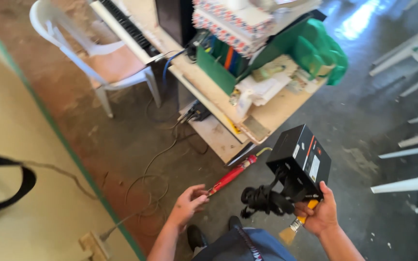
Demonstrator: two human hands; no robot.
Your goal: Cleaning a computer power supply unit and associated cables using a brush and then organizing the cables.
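Head view: right hand (319,212) fingers grasp 1 black box (300,157) and 1 paintbrush (296,226); left hand (188,203) released.

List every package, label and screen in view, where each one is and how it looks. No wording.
Black box: held up in the right hand, rectangular, black with an orange stripe.
Labels: on the black box's side, small white rectangles.
Patterned boxes: stacked on the table, flat, white with red and blue motifs.
Green bag: table's right end, bulging, bright green.
Screens: none in view.
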